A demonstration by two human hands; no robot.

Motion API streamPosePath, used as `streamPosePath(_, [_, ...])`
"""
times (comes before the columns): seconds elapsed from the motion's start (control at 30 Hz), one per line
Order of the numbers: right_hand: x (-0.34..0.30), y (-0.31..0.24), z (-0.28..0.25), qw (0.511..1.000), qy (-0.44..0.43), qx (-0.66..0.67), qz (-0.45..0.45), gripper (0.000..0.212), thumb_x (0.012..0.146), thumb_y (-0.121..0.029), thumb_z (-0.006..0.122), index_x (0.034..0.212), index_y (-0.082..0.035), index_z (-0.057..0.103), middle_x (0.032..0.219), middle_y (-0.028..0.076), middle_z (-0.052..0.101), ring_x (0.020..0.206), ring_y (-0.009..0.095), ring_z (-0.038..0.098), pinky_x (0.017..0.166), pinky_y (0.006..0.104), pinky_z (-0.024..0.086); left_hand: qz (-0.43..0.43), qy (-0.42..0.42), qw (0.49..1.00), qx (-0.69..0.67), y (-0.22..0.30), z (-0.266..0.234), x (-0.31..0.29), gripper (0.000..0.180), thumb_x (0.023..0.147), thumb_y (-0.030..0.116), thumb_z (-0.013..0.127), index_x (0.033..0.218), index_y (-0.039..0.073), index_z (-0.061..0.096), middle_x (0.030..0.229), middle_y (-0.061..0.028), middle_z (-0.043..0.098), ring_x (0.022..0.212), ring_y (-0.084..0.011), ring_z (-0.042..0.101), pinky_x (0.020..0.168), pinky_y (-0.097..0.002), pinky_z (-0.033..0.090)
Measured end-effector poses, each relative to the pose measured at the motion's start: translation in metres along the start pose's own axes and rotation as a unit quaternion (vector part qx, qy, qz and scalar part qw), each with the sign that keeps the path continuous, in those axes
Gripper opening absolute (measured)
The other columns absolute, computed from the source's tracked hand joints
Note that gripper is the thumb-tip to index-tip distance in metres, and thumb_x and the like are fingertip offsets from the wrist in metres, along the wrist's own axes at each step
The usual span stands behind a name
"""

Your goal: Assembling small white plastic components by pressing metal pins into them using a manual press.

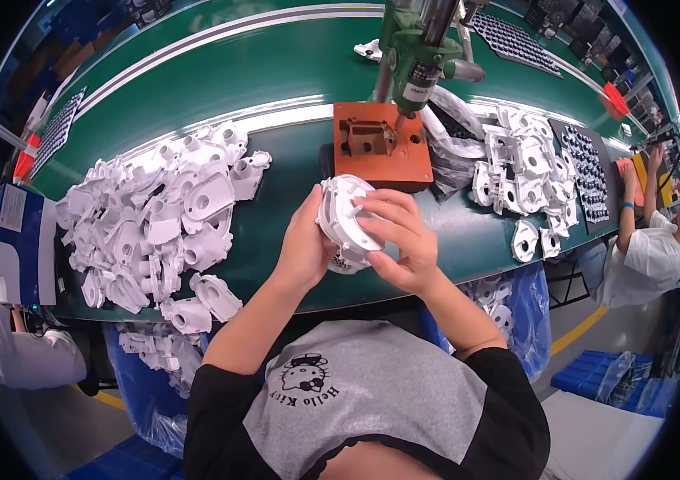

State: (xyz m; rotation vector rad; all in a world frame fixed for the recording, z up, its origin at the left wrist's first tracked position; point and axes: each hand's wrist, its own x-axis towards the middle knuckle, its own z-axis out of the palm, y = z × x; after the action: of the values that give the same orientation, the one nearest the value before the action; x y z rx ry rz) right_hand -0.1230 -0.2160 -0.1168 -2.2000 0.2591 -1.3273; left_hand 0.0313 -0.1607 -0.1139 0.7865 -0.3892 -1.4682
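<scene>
Between my two hands is a white plastic housing part [345, 218], held just in front of the orange fixture block. My left hand [305, 244] wraps its left side, while my right hand [404, 240] grips the right side with the fingers over its top. Beyond it, the orange fixture block [388, 172] carries a metal jig [366, 138] under a green press [417, 72]. A large heap of similar white parts [148, 216] lies to the left on the green bench. More white parts [528, 152] are piled on the right.
Clear plastic bags [456, 148] lie beside the press. A dark tray of small black pieces [584, 172] stands at right. Blue-lined bins of white parts [528, 312] sit below the bench edge. Other people work at right [640, 264] and at left [36, 356].
</scene>
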Motion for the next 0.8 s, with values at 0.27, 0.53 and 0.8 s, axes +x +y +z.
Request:
streamPosePath(0.27, [-0.012,0.009,0.011,0.998,-0.005,0.018,0.058,0.031,0.073,-0.011,0.065,0.102,0.0,0.065,0.117,0.016,0.061,0.111,0.036,0.052,0.094,0.0435,0.042,0.137,0.064,0.974,0.167,-0.016,-0.007,0.008,0.039,0.101,0.037,0.03,0.115,0.003,0.042,0.101,-0.0088,0.056,0.087,-0.0128,0.057,0.076,-0.0253,0.048])
streamPosePath(0.53, [-0.023,0.025,0.012,0.848,0.09,0.419,0.313,0.029,0.091,-0.017,0.053,0.112,0.004,0.057,0.118,0.015,0.057,0.108,0.025,0.056,0.089,0.0385,0.048,0.269,-0.023,0.855,0.442,0.011,0.005,0.002,0.047,0.096,0.032,0.048,0.122,-0.003,0.031,0.097,-0.0156,0.059,0.089,-0.0181,0.06,0.075,-0.0292,0.047])
streamPosePath(0.8, [-0.003,0.032,-0.015,0.7,0.157,0.559,0.416,0.038,0.097,-0.028,0.042,0.118,0.002,0.052,0.113,0.014,0.06,0.105,0.025,0.059,0.085,0.0401,0.052,0.46,-0.081,0.587,0.662,0.001,0.016,0.032,0.042,0.069,0.005,0.07,0.107,0.005,0.052,0.115,-0.016,0.052,0.103,-0.0361,0.052,0.089,-0.0424,0.043])
